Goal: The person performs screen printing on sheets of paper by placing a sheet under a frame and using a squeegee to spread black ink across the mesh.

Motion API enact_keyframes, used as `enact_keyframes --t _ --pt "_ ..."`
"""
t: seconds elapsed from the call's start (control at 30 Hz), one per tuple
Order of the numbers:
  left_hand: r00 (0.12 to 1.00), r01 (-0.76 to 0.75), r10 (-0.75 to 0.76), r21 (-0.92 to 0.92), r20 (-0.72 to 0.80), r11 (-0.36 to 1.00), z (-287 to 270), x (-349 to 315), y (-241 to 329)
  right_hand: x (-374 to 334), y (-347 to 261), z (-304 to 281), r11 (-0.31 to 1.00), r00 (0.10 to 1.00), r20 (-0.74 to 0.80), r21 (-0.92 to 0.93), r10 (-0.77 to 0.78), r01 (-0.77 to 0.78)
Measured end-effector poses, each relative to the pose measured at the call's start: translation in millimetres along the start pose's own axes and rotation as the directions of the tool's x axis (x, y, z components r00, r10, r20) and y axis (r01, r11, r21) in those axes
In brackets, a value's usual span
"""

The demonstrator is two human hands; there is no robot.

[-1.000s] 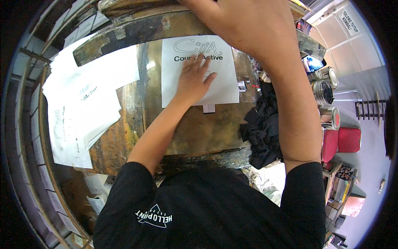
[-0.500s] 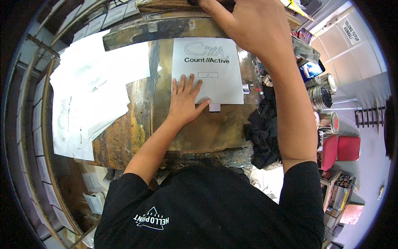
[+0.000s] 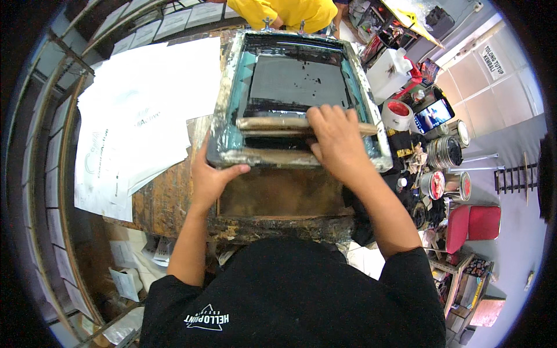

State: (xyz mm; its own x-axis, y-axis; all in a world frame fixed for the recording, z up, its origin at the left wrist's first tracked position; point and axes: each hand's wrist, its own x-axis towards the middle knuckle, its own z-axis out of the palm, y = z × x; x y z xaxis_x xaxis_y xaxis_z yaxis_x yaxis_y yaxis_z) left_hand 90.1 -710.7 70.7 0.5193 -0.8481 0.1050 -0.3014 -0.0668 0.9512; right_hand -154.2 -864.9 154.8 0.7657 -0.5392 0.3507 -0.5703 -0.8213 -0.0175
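A screen printing frame [image 3: 267, 155] lies flat over the board in front of me, its mesh [image 3: 299, 81] smeared with black ink. My right hand [image 3: 339, 142] is closed around the wooden handle of a squeegee [image 3: 272, 124], which stretches across the near part of the mesh. At the near left corner, my left hand [image 3: 210, 178] grips the frame, thumb along the near edge and fingers up its left side. The printed sheet seen earlier is hidden now. Bare brown board [image 3: 281, 194] shows between the frame and my body.
Loose printed sheets [image 3: 156, 87] cover the left of the worktable [image 3: 168, 197]. Beyond the frame stands a person in a yellow shirt [image 3: 304, 14]. Cans [image 3: 444, 152], a white jug [image 3: 387, 74] and a lit phone [image 3: 434, 116] crowd the right. A rack [image 3: 61, 185] runs along the left.
The screen frame has come down over the sheet. My left hand has moved from the paper to the frame's corner, and my right hand has drawn back toward me, now holding the squeegee.
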Motion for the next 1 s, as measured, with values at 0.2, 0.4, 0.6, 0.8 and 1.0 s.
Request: enact_keyframes --t 0.2,0.4,0.6,0.8,1.0 --pt "0.962 -0.205 0.269 0.537 -0.044 0.819 5.9 -18.2 -70.5 -43.0 -4.8 48.7 0.997 0.995 -0.063 0.013 0.072 -0.071" --pt "0.971 -0.204 0.24 0.571 0.013 0.795 5.0 -14.2 -70.1 3.0 21.5 56.7 0.994 0.99 -0.092 -0.027 0.103 -0.106" --pt "0.968 -0.199 0.251 0.625 0.006 0.755 6.3 -12.6 -67.2 21.8 32.5 83.0 0.997 0.997 -0.055 -0.056 0.057 -0.06" --pt "0.972 -0.198 0.231 0.641 0.033 0.742 5.7 -12.2 -72.2 19.0 27.5 96.3 0.993 0.998 -0.002 -0.092 0.07 -0.07" --pt "0.976 -0.189 0.212 0.661 0.047 0.726 5.5 -12.8 -74.1 12.2 18.2 108.4 0.989 0.996 -0.032 -0.122 0.078 -0.081"
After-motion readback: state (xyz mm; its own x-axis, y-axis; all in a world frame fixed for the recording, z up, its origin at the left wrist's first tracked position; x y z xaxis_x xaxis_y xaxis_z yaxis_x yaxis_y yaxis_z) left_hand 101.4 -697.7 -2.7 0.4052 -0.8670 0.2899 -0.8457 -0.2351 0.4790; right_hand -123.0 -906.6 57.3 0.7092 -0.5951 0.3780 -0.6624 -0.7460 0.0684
